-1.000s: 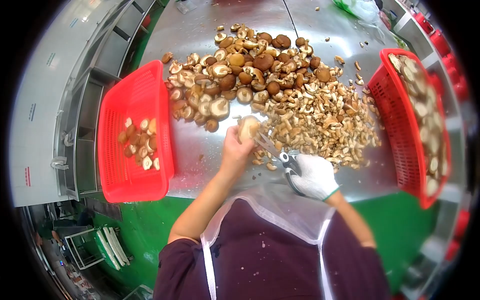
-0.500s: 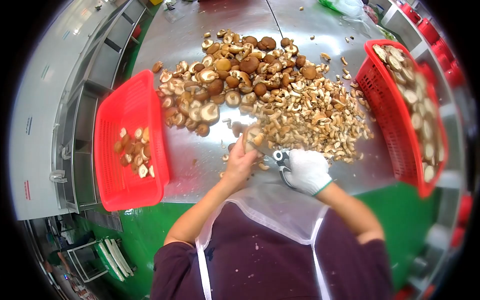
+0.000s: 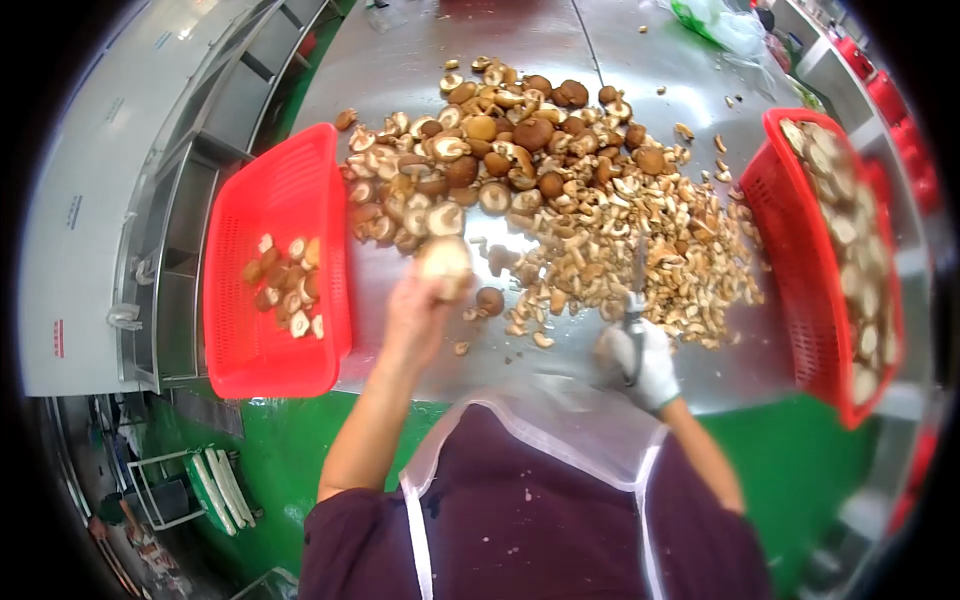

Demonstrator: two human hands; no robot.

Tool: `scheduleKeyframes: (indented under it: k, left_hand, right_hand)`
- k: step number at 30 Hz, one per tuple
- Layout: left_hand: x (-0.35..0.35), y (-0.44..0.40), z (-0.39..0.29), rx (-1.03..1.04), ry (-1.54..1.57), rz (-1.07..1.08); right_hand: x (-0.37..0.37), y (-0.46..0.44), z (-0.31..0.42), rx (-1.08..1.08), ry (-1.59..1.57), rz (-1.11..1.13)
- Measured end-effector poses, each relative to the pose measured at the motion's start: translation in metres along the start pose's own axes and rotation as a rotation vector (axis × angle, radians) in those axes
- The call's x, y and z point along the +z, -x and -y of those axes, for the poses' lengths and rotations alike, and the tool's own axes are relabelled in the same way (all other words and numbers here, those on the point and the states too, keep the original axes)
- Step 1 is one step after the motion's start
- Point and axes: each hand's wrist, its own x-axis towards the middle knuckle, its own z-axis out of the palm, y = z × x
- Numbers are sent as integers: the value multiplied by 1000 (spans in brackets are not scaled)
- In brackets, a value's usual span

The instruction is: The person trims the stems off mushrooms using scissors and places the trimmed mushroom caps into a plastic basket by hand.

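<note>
My bare left hand [image 3: 412, 318] is closed around a mushroom [image 3: 446, 262], with its pale underside showing; both are blurred by motion. In my right hand [image 3: 648, 362], which wears a white glove, are dark-handled scissors [image 3: 634, 318]. Their blades point away from me, over the heap of cut mushroom stems [image 3: 700, 265]. Beyond my left hand lies a pile of whole brown mushrooms [image 3: 460, 172]. A single small mushroom [image 3: 490, 301] rests on the metal between my hands.
At the left stands a red basket [image 3: 342, 290] with several mushroom caps inside. Another red basket [image 3: 790, 270], at the right, is full of mushrooms. Both are by the steel table [image 3: 370, 340]. Plastic bags [image 3: 735, 35] lie at the far right.
My left hand has moved left with the mushroom, away from the scissors. My right hand has shifted right, and the scissors have swung from pointing left to pointing forward.
</note>
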Motion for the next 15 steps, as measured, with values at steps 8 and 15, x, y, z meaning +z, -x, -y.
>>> scheduleKeyframes:
  k: [8, 15]
  left_hand:
    - [-118, -19, -102, 1115, -1769, -863]
    - [-35, -111, 4, 594, -1833, -168]
  right_hand:
    - [-16, 6, -14, 118, -52, -101]
    - [13, 0, -4, 4, -101, 28]
